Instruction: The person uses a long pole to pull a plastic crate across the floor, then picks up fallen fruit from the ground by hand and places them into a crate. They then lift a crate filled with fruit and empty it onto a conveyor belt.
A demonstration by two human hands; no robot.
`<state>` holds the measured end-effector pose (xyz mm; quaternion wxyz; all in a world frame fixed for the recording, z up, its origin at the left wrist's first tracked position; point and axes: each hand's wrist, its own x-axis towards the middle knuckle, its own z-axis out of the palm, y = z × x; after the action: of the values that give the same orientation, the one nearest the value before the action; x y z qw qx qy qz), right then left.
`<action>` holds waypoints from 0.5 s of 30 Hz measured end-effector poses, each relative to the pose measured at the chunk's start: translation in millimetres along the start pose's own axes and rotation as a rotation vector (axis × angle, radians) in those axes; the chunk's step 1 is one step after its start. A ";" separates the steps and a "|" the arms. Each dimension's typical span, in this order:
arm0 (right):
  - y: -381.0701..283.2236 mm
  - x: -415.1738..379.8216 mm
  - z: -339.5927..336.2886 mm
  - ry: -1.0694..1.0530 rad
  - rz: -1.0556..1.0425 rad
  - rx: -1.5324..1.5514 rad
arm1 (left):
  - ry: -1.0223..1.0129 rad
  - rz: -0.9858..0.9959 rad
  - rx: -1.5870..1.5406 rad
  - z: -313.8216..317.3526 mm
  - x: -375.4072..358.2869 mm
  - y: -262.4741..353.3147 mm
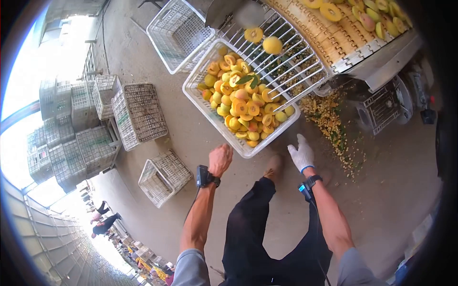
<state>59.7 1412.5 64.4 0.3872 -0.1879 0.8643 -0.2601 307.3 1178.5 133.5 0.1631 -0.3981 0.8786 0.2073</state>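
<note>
A white plastic crate (215, 127) on the floor before me is heaped with halved yellow peaches (241, 106), with a few green leaves (249, 80) on top. My left hand (220, 159), bare, is beside the crate's near left side, its fingers curled in; no object shows in it. Off the crate's near right side is my right hand (301, 153), in a white glove with a blue cuff. Its fingers are stretched out and it holds nothing. Both hands appear apart from the crate. Each wrist wears a strapped black device.
Metal bars (291, 50) slope from a conveyor belt (310, 21) over the crate's far side. Another white crate (179, 35) adjoins it. Worn crates (140, 114) stand left, one (164, 177) nearer me. Fruit scraps (334, 124) litter the floor near a motor (381, 107). People (106, 224) are far left.
</note>
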 end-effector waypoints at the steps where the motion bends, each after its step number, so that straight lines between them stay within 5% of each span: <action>1: 6.4 1.4 6.8 -0.007 0.070 0.048 | 0.041 -0.030 0.032 -25.4 5.9 -19.4; 6: 1.1 32.4 36.2 0.056 0.300 0.263 | 0.164 -0.186 0.086 -115.1 77.7 -110.0; 10: -21.7 69.6 74.3 0.185 0.479 0.187 | 0.212 -0.060 0.087 -127.5 183.6 -154.2; 11: -18.2 72.8 97.0 0.289 0.341 0.222 | 0.215 -0.020 0.068 -128.5 211.5 -161.3; 14: -38.1 83.3 158.8 0.616 0.567 0.127 | 0.248 0.139 0.083 -126.5 286.5 -182.2; 15: -42.8 90.6 182.6 0.916 0.554 0.146 | 0.247 0.169 0.095 -129.1 306.8 -188.5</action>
<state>148.1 1275.2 -65.0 0.0367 0.2075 0.9415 -0.2630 243.1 808.3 61.9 0.0543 -0.3372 0.9311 0.1278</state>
